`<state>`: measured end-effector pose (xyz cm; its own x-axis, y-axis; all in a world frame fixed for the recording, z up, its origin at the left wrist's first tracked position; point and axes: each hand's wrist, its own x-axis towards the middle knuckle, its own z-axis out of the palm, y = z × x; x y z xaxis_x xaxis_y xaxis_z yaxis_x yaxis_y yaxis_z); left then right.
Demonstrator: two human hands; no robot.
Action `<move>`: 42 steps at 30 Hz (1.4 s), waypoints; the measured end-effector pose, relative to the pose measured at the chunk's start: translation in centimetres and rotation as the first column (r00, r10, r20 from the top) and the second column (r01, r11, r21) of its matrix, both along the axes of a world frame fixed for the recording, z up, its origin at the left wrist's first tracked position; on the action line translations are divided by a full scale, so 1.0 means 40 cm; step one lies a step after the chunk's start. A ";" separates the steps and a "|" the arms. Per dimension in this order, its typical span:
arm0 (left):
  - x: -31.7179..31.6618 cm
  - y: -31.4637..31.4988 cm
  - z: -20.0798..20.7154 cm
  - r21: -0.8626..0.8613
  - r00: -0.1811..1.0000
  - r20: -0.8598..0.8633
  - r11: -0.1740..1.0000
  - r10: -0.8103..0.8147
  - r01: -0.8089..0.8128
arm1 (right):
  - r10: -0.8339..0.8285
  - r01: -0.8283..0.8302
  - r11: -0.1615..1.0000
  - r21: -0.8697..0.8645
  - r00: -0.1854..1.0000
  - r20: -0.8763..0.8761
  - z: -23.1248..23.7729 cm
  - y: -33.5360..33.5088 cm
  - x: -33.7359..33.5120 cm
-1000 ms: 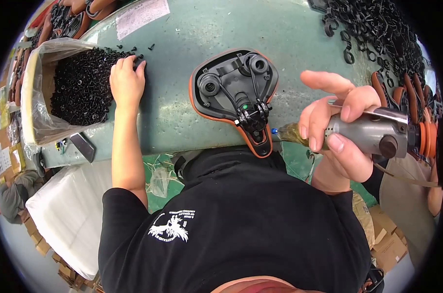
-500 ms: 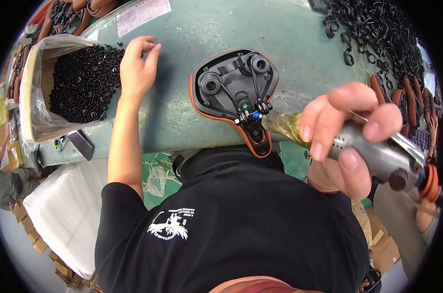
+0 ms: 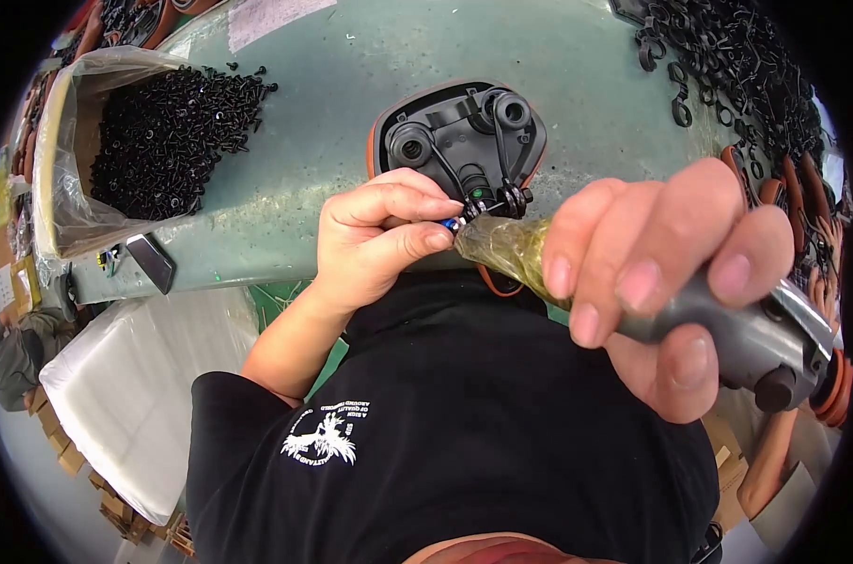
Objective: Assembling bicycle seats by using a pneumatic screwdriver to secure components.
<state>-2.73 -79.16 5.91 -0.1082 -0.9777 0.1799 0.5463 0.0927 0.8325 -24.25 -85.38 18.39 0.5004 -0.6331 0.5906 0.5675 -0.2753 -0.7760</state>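
Note:
An upside-down bicycle saddle [image 3: 456,164], with a black underside, metal rails and an orange-brown edge, lies near the table's front edge. My right hand [image 3: 666,282] is wrapped round a grey power screwdriver [image 3: 765,343]. Clear yellowish film covers the tool's front, which points left at the saddle's rail clamp [image 3: 511,199]. My left hand [image 3: 375,235] is closed in a pinch beside the tool's tip, next to a small blue piece [image 3: 451,225]. Whatever lies between those fingertips is mostly hidden. The saddle's narrow nose is partly covered by the hands and tool.
A plastic-lined box [image 3: 55,179] at the left spills black screws [image 3: 177,132] onto the green table [image 3: 304,103]. A dark phone-like slab [image 3: 151,262] lies below it. Black clamp parts [image 3: 718,66] are heaped at the far right, near more saddles [image 3: 795,202]. Another person's arm [image 3: 769,461] shows lower right.
My left hand has come from beside the screw box to the saddle's clamp, its fingers now pinched. The screwdriver in my right hand has shifted slightly left and down, its tip away from the clamp.

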 end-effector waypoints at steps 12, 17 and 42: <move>0.066 -0.064 -0.004 -0.567 0.109 0.795 0.795 0.596 -0.217 | -0.123 0.122 0.984 -0.132 0.992 -0.003 -0.038 -0.032 -0.028; 0.004 -0.097 -0.022 -0.577 0.014 0.802 0.781 0.597 -0.238 | -0.038 -0.010 0.952 -0.307 0.987 -0.153 -0.025 -0.077 -0.006; 0.040 -0.093 -0.171 -0.385 0.597 0.518 0.790 0.613 -0.477 | -0.135 -0.010 0.891 -0.455 0.949 -0.285 -0.163 -0.061 0.184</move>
<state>-1.15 -82.89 -0.94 0.2861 -0.8416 0.4581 -0.2552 0.3938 0.8830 -16.90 -87.84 11.89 0.6672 -0.3747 0.6438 0.2971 -0.6587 -0.6913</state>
